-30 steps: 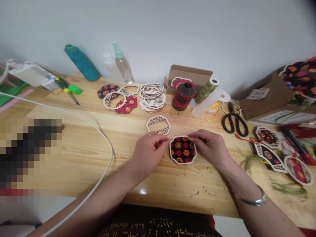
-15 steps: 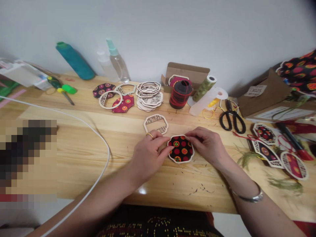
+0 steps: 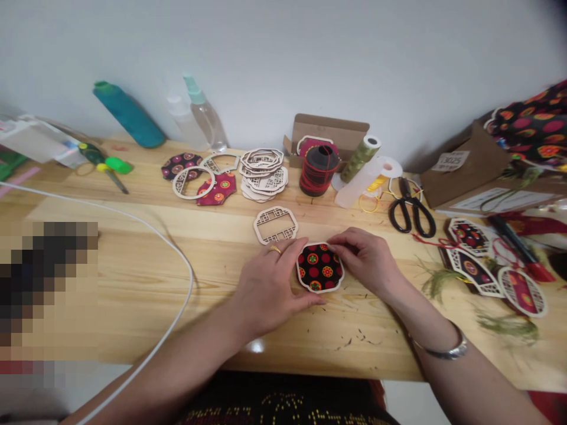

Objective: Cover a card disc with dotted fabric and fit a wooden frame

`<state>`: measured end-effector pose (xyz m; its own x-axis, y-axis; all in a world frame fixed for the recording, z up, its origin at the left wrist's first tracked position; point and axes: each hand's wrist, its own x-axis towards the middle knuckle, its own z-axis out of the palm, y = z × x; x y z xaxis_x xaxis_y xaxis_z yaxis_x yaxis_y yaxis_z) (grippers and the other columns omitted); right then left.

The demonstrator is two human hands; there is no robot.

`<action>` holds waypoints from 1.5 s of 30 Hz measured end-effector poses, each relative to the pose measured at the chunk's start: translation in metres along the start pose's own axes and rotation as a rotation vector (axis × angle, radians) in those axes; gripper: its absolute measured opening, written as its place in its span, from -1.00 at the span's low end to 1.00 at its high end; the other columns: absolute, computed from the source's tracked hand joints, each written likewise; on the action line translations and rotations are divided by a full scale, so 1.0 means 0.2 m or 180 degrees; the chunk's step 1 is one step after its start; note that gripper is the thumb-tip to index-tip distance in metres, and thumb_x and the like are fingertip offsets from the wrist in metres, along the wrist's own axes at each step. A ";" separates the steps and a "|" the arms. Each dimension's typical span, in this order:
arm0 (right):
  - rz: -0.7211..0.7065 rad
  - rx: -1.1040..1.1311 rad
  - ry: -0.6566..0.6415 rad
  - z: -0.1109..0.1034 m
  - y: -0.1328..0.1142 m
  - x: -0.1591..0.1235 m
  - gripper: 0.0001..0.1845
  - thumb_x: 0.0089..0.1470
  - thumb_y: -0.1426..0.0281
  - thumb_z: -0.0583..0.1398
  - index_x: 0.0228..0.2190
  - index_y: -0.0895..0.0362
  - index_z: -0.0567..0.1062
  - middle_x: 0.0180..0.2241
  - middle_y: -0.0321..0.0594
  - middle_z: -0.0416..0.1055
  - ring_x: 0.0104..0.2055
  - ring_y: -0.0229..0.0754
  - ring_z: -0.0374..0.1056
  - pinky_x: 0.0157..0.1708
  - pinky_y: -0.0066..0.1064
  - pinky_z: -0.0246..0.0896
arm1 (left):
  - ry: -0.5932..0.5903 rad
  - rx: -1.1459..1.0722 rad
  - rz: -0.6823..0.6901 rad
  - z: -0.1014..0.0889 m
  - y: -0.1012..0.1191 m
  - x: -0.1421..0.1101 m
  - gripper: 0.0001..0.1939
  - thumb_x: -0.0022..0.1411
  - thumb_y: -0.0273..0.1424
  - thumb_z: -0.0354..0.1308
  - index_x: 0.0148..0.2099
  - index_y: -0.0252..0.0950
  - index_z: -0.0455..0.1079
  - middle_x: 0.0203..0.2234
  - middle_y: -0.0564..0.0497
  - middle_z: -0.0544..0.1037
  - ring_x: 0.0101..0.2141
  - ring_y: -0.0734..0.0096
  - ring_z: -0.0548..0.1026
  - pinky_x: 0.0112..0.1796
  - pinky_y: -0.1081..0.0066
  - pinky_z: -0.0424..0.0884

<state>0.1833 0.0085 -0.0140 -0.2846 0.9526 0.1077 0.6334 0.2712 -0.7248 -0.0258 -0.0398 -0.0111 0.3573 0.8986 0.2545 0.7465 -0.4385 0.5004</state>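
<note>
A scalloped wooden frame [image 3: 321,288] with black fabric [image 3: 319,260] inside it, patterned with red dots and flowers, lies flat on the table before me. My right hand [image 3: 365,257] is closed at its upper right edge, thumb and forefinger pinched there. Around the left side spreads my left hand [image 3: 272,283], forefinger by the upper left corner and thumb stretched out just below the lower edge. It wears a gold ring. Just beyond my left hand lies an openwork wooden frame [image 3: 277,225] with lattice ends.
Behind are stacked lattice frames [image 3: 264,184], fabric pieces [image 3: 217,190], a black-and-red thread spool [image 3: 318,171] and a spray bottle [image 3: 208,121]. Black scissors [image 3: 411,215] and finished ornaments [image 3: 473,268] lie rightward, near a cardboard box [image 3: 460,168]. A white cable [image 3: 179,251] crosses the left side.
My left thumb and forefinger have left the fabric's left edge and spread apart around the frame. My right hand stays at the upper right edge. The view has shifted slightly.
</note>
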 end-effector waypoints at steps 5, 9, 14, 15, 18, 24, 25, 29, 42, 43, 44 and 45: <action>-0.0015 -0.0030 -0.0043 0.00 0.00 0.00 -0.86 0.07 0.46 0.19 -0.39 0.11 0.58 -0.40 -0.21 0.50 -0.36 -0.21 0.41 -0.33 -0.36 0.30 | -0.0111 0.0024 -0.0020 0.00 0.00 0.01 -0.12 -0.04 -0.01 0.32 0.22 -0.32 0.13 0.05 -0.25 0.47 0.01 0.02 0.47 -0.05 0.09 0.42; -0.0024 -0.0048 0.0002 0.00 0.00 0.00 -0.88 0.07 0.44 0.20 -0.39 0.13 0.58 -0.42 -0.21 0.50 -0.38 -0.21 0.40 -0.35 -0.37 0.29 | -0.0133 0.0061 -0.0076 0.00 0.00 0.00 -0.15 -0.01 -0.05 0.31 0.23 -0.31 0.11 0.06 -0.22 0.47 0.01 0.05 0.46 -0.03 0.12 0.41; -0.0034 -0.0018 0.0296 -0.03 0.01 -0.01 -0.85 0.10 0.39 0.18 -0.35 0.13 0.57 -0.39 -0.19 0.52 -0.37 -0.20 0.39 -0.36 -0.36 0.28 | -0.0234 -0.0009 -0.0193 -0.01 -0.01 0.01 -0.12 -0.02 -0.04 0.31 0.25 -0.27 0.10 0.07 -0.19 0.46 0.02 0.05 0.45 -0.02 0.12 0.38; -0.0008 0.0016 0.0264 -0.05 0.02 -0.01 -0.84 0.10 0.38 0.18 -0.31 0.13 0.57 -0.38 -0.19 0.52 -0.39 -0.21 0.37 -0.39 -0.36 0.27 | -0.0286 -0.0043 -0.0234 -0.02 -0.01 0.01 -0.11 -0.04 -0.03 0.32 0.25 -0.25 0.09 0.07 -0.19 0.46 0.02 0.04 0.45 -0.02 0.10 0.38; -0.0054 0.0102 -0.0044 -0.12 0.02 -0.02 -0.77 0.04 0.35 0.25 -0.22 0.13 0.55 -0.33 -0.18 0.52 -0.41 -0.23 0.34 -0.42 -0.37 0.26 | -0.0441 -0.0081 -0.0340 -0.03 -0.01 0.02 -0.09 -0.06 -0.02 0.32 0.26 -0.23 0.08 0.09 -0.20 0.44 0.03 0.01 0.44 -0.01 0.07 0.37; -0.0458 0.0065 -0.0810 -0.23 0.00 -0.04 -0.51 -0.04 0.34 0.33 -0.02 0.03 0.46 -0.06 -0.12 0.45 -0.07 -0.07 0.36 -0.08 -0.18 0.32 | -0.0505 0.0024 -0.0324 -0.02 -0.01 0.02 -0.07 -0.06 -0.01 0.32 0.28 -0.21 0.06 0.11 -0.20 0.43 0.04 -0.04 0.43 -0.01 0.04 0.36; -0.0505 0.0054 -0.0912 -0.23 0.00 -0.04 -0.45 -0.04 0.34 0.34 0.02 0.01 0.43 -0.02 -0.12 0.42 -0.01 -0.04 0.34 -0.02 -0.14 0.30 | -0.0513 0.0058 -0.0323 -0.02 -0.02 0.02 -0.06 -0.06 -0.01 0.32 0.29 -0.21 0.06 0.11 -0.20 0.43 0.04 -0.04 0.43 -0.02 0.04 0.36; -0.0587 -0.0015 -0.1154 -0.23 0.01 -0.05 -0.29 -0.09 0.33 0.36 0.12 -0.03 0.32 0.08 -0.11 0.32 0.15 0.01 0.22 0.14 -0.06 0.17 | -0.0525 0.0165 -0.0250 -0.02 -0.02 0.02 -0.04 -0.06 -0.02 0.32 0.29 -0.25 0.04 0.12 -0.20 0.42 0.04 -0.03 0.43 -0.02 0.07 0.37; -0.0543 -0.0018 -0.1225 -0.22 0.02 -0.05 -0.18 -0.12 0.38 0.37 0.17 -0.03 0.24 0.06 -0.09 0.33 0.11 0.02 0.28 0.10 -0.05 0.24 | -0.0504 0.0249 -0.0239 -0.01 -0.02 0.02 -0.08 -0.01 -0.05 0.30 0.30 -0.22 0.01 0.12 -0.19 0.41 0.03 0.00 0.44 -0.03 0.11 0.38; -0.0544 -0.0011 -0.1223 -0.22 0.02 -0.05 -0.18 -0.13 0.38 0.38 0.17 -0.03 0.24 0.06 -0.09 0.33 0.11 0.02 0.27 0.10 -0.05 0.23 | -0.0508 0.0253 -0.0237 -0.01 -0.02 0.02 -0.06 -0.02 -0.04 0.30 0.30 -0.23 0.00 0.13 -0.20 0.41 0.03 -0.01 0.44 -0.04 0.11 0.38; -0.0544 -0.0002 -0.1233 -0.22 0.01 -0.05 -0.17 -0.12 0.38 0.37 0.17 -0.03 0.23 0.06 -0.08 0.32 0.11 0.02 0.27 0.11 -0.05 0.22 | -0.0516 0.0254 -0.0231 -0.01 -0.01 0.02 -0.05 -0.03 -0.04 0.31 0.30 -0.23 0.00 0.13 -0.21 0.40 0.03 -0.02 0.44 -0.04 0.10 0.38; -0.0546 0.0006 -0.1246 -0.22 0.01 -0.05 -0.17 -0.12 0.38 0.37 0.18 -0.03 0.22 0.07 -0.08 0.32 0.12 0.02 0.26 0.11 -0.05 0.21 | -0.0525 0.0255 -0.0219 -0.01 -0.01 0.02 -0.03 -0.04 -0.04 0.31 0.31 -0.24 -0.01 0.14 -0.21 0.39 0.03 -0.03 0.44 -0.04 0.10 0.38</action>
<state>0.2195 0.0049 0.0127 -0.6375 0.7694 -0.0393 0.5520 0.4206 -0.7200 -0.0277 -0.0354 -0.0102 0.3861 0.9190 0.0797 0.8122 -0.3797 0.4429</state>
